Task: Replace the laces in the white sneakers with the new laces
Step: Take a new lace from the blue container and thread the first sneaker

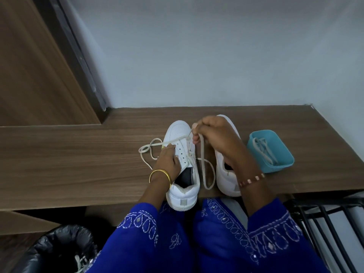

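Two white sneakers (182,154) stand side by side on the wooden counter (78,154), toes pointing away from the person and heels at the near edge. The left one carries a flat cream lace (204,170), partly threaded through its eyelets. Just above and right of that shoe's tongue, the right hand (216,138) pinches the lace between curled fingers and thumb, so the strand runs down and left to the eyelets; any pull looks set to go up and away along the shoe's length. One loop hangs between the shoes, another sprawls left of the toe. The left hand (169,160) rests on the shoe's side, fingers bent over it, steadying it. Smooth leather-like uppers, woven lace. Right of the shoes, a blue tub (283,166) holds more laces.
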